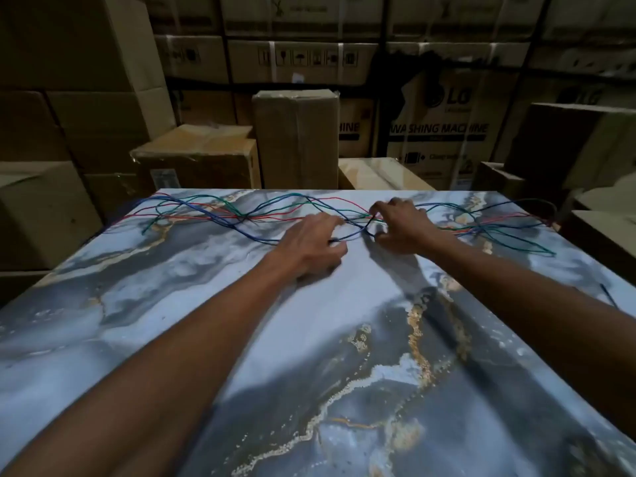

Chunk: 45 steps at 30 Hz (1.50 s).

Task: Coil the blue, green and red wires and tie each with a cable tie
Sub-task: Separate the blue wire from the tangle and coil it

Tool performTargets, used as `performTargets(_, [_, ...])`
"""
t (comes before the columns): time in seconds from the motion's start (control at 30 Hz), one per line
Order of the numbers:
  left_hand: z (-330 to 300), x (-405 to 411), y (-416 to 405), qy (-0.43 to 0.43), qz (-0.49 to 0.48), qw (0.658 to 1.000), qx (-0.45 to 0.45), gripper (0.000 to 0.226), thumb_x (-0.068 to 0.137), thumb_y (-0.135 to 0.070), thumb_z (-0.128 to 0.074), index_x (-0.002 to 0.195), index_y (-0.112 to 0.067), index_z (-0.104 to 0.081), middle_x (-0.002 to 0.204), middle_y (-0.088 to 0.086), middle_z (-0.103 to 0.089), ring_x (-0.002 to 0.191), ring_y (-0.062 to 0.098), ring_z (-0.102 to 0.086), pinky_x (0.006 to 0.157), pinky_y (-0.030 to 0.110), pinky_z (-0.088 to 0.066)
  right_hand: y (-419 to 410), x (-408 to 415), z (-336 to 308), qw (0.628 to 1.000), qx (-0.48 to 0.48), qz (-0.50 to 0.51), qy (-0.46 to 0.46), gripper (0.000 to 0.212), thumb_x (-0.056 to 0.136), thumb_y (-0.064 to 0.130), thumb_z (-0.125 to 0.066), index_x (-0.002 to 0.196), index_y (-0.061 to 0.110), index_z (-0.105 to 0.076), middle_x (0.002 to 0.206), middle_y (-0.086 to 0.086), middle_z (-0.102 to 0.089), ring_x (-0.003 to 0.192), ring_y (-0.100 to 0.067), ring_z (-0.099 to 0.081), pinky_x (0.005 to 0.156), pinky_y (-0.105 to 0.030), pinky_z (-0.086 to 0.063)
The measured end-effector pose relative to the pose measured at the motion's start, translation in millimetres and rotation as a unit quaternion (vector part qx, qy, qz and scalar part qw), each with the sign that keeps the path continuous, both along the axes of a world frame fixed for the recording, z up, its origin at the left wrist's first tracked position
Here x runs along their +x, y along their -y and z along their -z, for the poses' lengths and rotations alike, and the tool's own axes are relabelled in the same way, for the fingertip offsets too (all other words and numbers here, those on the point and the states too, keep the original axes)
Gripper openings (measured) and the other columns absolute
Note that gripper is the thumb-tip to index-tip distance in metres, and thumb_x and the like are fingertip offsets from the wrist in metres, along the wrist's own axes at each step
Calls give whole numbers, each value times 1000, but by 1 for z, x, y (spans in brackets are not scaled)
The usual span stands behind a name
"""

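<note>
Where the far edge of the marbled table (309, 339) runs, the blue wires (241, 232), green wires (516, 244) and red wires (275, 217) are strewn loose and tangled. A blue strand is pinched by the left hand (309, 246); strands are touched by the curled right hand (399, 225), its grip unclear. Closed cardboard boxes (296, 139) are stacked behind, contents hidden.

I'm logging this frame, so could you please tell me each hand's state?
Left hand: pinching the blue wire.
Right hand: fingers curled among the wires; grip cannot be told.
</note>
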<state>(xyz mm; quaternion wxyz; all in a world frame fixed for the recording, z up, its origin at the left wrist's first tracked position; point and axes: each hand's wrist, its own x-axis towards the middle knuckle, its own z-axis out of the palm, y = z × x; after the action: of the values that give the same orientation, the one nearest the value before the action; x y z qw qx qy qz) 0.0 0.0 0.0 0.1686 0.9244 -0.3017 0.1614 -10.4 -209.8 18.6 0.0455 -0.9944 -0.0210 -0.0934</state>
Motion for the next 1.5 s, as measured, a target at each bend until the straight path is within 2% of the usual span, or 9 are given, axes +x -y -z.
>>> performTargets(0.17, [10,7,17,18,-1,999,26,39,88,-35,-59,124,-19,-65,121,5,-65,113,25,-56,90,36,-46,10,-6,2,998,41,-14,40,59,92,30,-63,146,19,-43,133,-18,-60,121,-36,-56,92,-44,-49])
performTargets(0.37, [-1,11,34,-12,40,989,-144,18,84,-28,-58,94,-21,-72,93,-1,-67,84,19,-60,74,38,-52,18,2,-7,997,37,1,69,64,91,33,-66,149,25,-41,126,-14,-64,117,-34,-59,79,-36,-45])
performTargets(0.57, [-64,-4,35,-91,113,896,-419,13,76,-23,-53,73,-18,-65,62,1,-62,52,12,-53,50,29,-41,28,13,-33,985,20,77,155,28,98,38,-54,102,16,-71,103,-18,-72,99,-40,-65,71,-37,-45])
performTargets(0.73, [-117,-17,18,-133,150,781,-592,23,94,-8,-39,72,-13,-46,56,6,-43,44,14,-35,42,24,-25,61,20,-66,977,-44,153,140,31,100,33,-52,112,11,-71,109,-23,-69,97,-42,-68,73,-38,-46])
performTargets(0.9, [-131,-6,-15,-108,87,742,-656,25,93,-12,-39,70,-19,-47,57,0,-44,50,13,-37,44,25,-28,101,6,-93,962,9,231,145,29,101,35,-58,108,8,-64,106,-19,-65,96,-37,-65,83,-44,-54])
performTargets(1.13, [-94,2,-20,-203,70,868,-448,26,91,-2,-45,67,-8,-55,60,8,-52,46,17,-45,45,22,-36,98,-8,-126,953,86,229,180,48,103,47,-54,79,5,-60,85,-16,-63,73,-30,-61,63,-36,-47])
performTargets(1.23, [-80,1,-9,-261,96,910,-308,14,89,2,-56,79,-4,-64,70,12,-64,56,17,-57,55,25,-41,89,-16,-151,958,69,207,187,44,102,44,-57,89,3,-65,84,-15,-63,69,-27,-59,61,-35,-45])
performTargets(1.33, [-73,-2,4,-287,137,916,-247,21,76,-1,-67,97,-5,-67,84,23,-70,67,15,-61,62,25,-48,77,-25,-177,960,103,149,214,35,100,44,-61,102,10,-70,92,-10,-70,79,-27,-69,67,-41,-56])
performTargets(1.5, [-82,-17,35,-311,161,862,-367,60,66,-18,-62,126,-18,-55,104,13,-68,80,14,-64,69,28,-53,46,-38,-194,972,128,62,185,21,99,41,-63,98,21,-69,86,3,-69,81,-15,-69,73,-36,-60])
